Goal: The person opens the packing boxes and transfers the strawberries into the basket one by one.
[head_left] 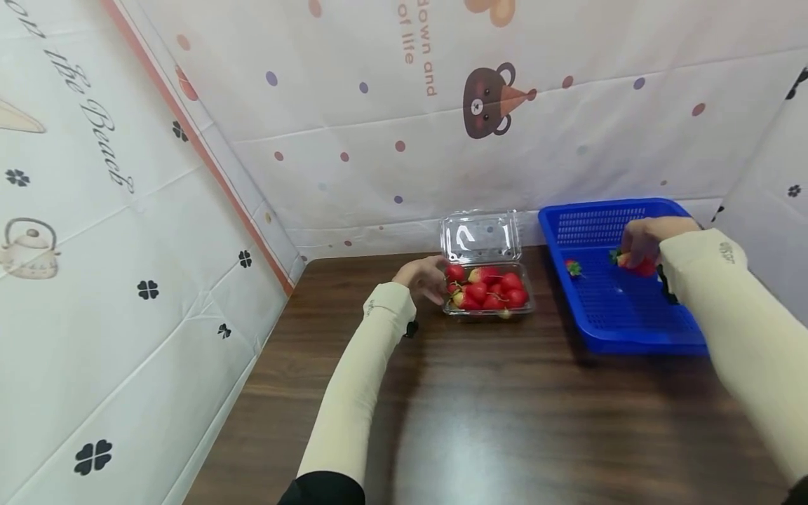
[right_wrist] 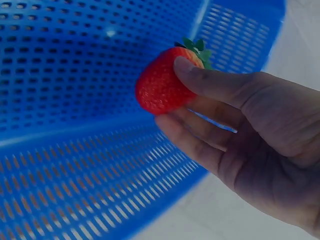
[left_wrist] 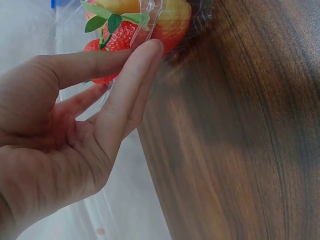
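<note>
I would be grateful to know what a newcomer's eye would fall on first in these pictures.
Probably the bright blue plastic basket on the right of the table, where the right hand holds a red strawberry. Next might come the clear container to its left, filled with red strawberries, its lid raised at the back and the left hand at its left edge.

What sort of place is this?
Probably a makeshift work corner: creased, printed sheeting hangs behind and beside a wood-grain table, which holds a blue basket and a clear plastic box of strawberries.
</note>
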Demonstrator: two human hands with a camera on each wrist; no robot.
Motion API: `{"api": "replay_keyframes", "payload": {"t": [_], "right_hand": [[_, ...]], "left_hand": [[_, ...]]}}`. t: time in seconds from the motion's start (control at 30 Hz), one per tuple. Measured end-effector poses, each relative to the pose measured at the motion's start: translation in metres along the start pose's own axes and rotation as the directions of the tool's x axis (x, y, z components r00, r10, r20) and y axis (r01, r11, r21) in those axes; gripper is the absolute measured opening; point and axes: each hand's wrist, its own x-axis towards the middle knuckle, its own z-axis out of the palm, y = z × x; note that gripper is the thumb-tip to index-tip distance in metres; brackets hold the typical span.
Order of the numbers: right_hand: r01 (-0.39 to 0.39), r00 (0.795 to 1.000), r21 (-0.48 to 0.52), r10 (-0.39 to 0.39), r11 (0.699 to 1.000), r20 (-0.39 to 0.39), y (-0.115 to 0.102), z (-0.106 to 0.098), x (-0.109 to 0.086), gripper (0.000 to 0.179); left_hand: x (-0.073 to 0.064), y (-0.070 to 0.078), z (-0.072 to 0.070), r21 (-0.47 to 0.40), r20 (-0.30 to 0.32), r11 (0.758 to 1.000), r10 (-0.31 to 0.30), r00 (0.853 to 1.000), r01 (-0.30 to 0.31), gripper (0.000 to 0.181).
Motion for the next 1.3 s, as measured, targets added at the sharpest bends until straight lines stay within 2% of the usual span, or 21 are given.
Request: {"api": "replay_keyframes", "payload": {"t": [0.17, 0.3, 0.47, 0.6, 0.8, 0.87, 0.93, 1.0, 1.1, 1.2, 1.3], "right_hand": [[0.006, 0.994, -0.039, -0.001, 0.999, 0.109, -0.007, 0.012, 0.014, 0.052], [0.028, 0.988, -0.094, -0.013, 0.995, 0.154, -0.015, 0.016, 0.022, 0.049], [0.016, 0.989, -0.148, 0.007, 0.989, 0.149, -0.021, 0.020, 0.027, 0.040], [0.037, 0.986, -0.189, -0.005, 0.981, 0.167, -0.019, 0.028, 0.032, 0.025], [0.006, 0.985, -0.135, 0.017, 0.991, 0.170, -0.012, 0.055, 0.040, 0.028], [-0.004, 0.986, -0.117, 0.023, 0.993, 0.165, -0.011, 0.065, 0.042, 0.030], [0.005, 0.987, -0.119, 0.014, 0.993, 0.158, -0.012, 0.072, 0.044, 0.022], [0.011, 0.989, -0.113, 0.007, 0.994, 0.150, -0.014, 0.076, 0.047, 0.018], [0.024, 0.988, -0.107, -0.007, 0.994, 0.155, -0.020, 0.071, 0.049, 0.018], [0.012, 0.989, -0.089, 0.001, 0.996, 0.146, -0.028, 0.055, 0.053, 0.032], [0.003, 0.993, -0.098, 0.009, 0.995, 0.117, -0.039, 0.038, 0.057, 0.042]], "left_hand": [[0.003, -0.001, -0.003, 0.000, 0.014, 1.000, -0.002, 1.000, 0.002, 0.081], [0.006, -0.005, -0.003, -0.008, 0.041, 1.000, -0.002, 0.999, 0.002, 0.081], [0.013, -0.010, 0.000, -0.002, 0.099, 1.000, 0.012, 0.995, -0.012, 0.074], [0.014, -0.016, 0.009, 0.019, 0.134, 0.999, 0.039, 0.990, -0.042, 0.068], [0.018, -0.039, 0.028, -0.020, 0.161, 0.998, 0.066, 0.985, -0.063, 0.070], [0.021, -0.046, 0.032, -0.027, 0.156, 0.997, 0.077, 0.985, -0.074, 0.070], [0.024, -0.052, 0.034, -0.026, 0.137, 0.996, 0.093, 0.986, -0.090, 0.071], [0.025, -0.055, 0.032, -0.023, 0.117, 0.994, 0.109, 0.987, -0.107, 0.071], [0.023, -0.052, 0.024, -0.020, 0.105, 0.992, 0.123, 0.987, -0.121, 0.073], [0.020, -0.042, 0.010, -0.038, 0.098, 0.990, 0.135, 0.986, -0.132, 0.076], [0.017, -0.031, -0.006, -0.062, 0.066, 0.987, 0.151, 0.986, -0.147, 0.080]]}}
